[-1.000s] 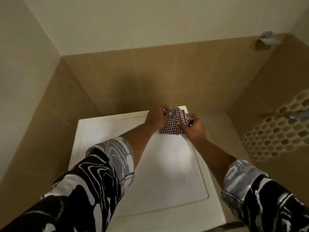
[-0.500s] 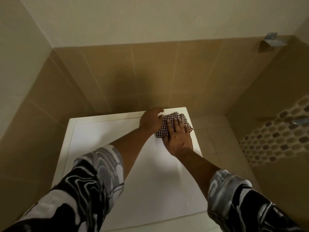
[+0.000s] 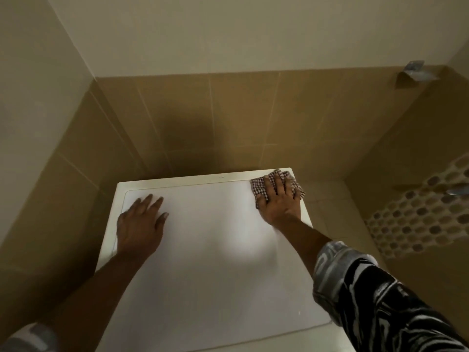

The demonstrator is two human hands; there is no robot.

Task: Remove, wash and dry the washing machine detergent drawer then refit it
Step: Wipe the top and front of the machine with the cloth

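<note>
I look down on the white top of the washing machine (image 3: 203,250). A checked cloth (image 3: 258,188) lies flat at its far right corner. My right hand (image 3: 279,201) presses on the cloth with straight, spread fingers. My left hand (image 3: 139,224) rests flat on the left side of the top, fingers straight, holding nothing. The detergent drawer is not in view.
Brown tiled walls (image 3: 228,118) close in behind and on both sides of the machine. A mosaic tile band (image 3: 418,212) and a metal fitting (image 3: 456,191) are on the right wall. A small metal bracket (image 3: 416,72) sits high on the right.
My left hand let go of the cloth and moved to the left side of the top. My right hand flattened on the cloth and slid it to the far right corner.
</note>
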